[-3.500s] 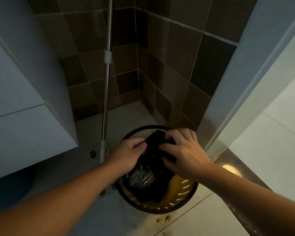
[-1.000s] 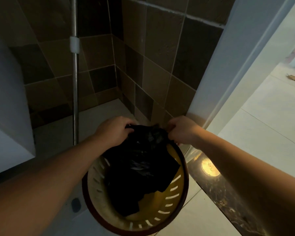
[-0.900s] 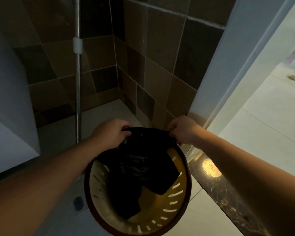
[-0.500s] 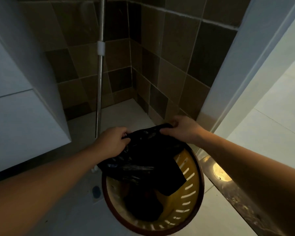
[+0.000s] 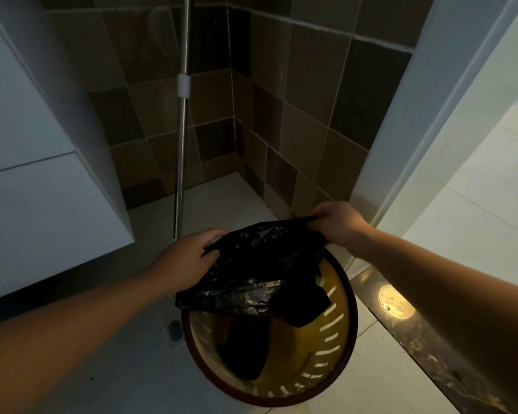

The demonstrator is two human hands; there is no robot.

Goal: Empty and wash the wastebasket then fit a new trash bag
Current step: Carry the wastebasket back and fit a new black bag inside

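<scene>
A round yellow wastebasket (image 5: 337, 330) with slotted walls and a dark red rim stands on the tiled floor below me. A black trash bag (image 5: 251, 270) hangs over its far side and partly down inside it. My left hand (image 5: 189, 258) grips the bag's edge at the left. My right hand (image 5: 338, 224) pinches the same edge at the far right, so the edge is stretched between both hands above the rim. The bag's lower end lies crumpled in the basket.
A metal mop pole (image 5: 181, 121) leans in the tiled corner behind the basket. A white cabinet (image 5: 42, 180) juts out at the left. At the right are a white door frame (image 5: 425, 115) and a dark stone threshold (image 5: 407, 321).
Both hands have pulled the bag's edge wider apart and spread it over the basket's far rim. Earlier they held the bag bunched together above the basket.
</scene>
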